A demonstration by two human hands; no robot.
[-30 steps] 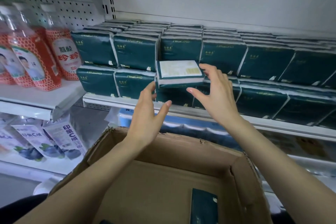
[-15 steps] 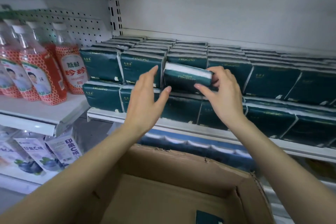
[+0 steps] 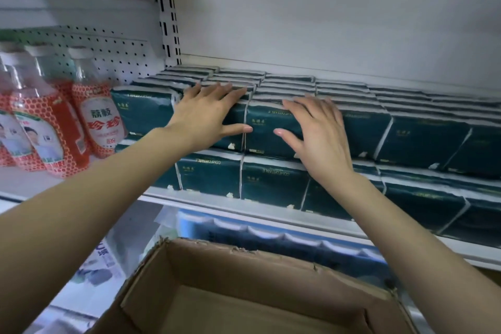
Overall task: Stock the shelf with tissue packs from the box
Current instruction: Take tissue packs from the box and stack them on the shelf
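Observation:
Dark green tissue packs [image 3: 423, 138] fill the white shelf [image 3: 217, 202] in two stacked layers, several rows deep. My left hand [image 3: 208, 114] lies flat with straight fingers on the front of an upper-layer pack. My right hand [image 3: 315, 130] presses flat on the neighbouring upper pack [image 3: 267, 130], fingers spread over its top edge. Neither hand holds anything. The open cardboard box [image 3: 244, 260] sits below the shelf; the part of its inside in view shows only bare cardboard.
Red-labelled bottles [image 3: 100, 116] stand on the adjoining shelf at left, against a pegboard wall [image 3: 108, 43]. Blue and white packages [image 3: 271, 238] lie on the shelf beneath. White bagged goods [image 3: 100, 266] sit at lower left.
The pack my right hand carried and tilted upright now stands in the upper front row. Both hands went from around it to pressing flat on the pack fronts. The view tilted upward.

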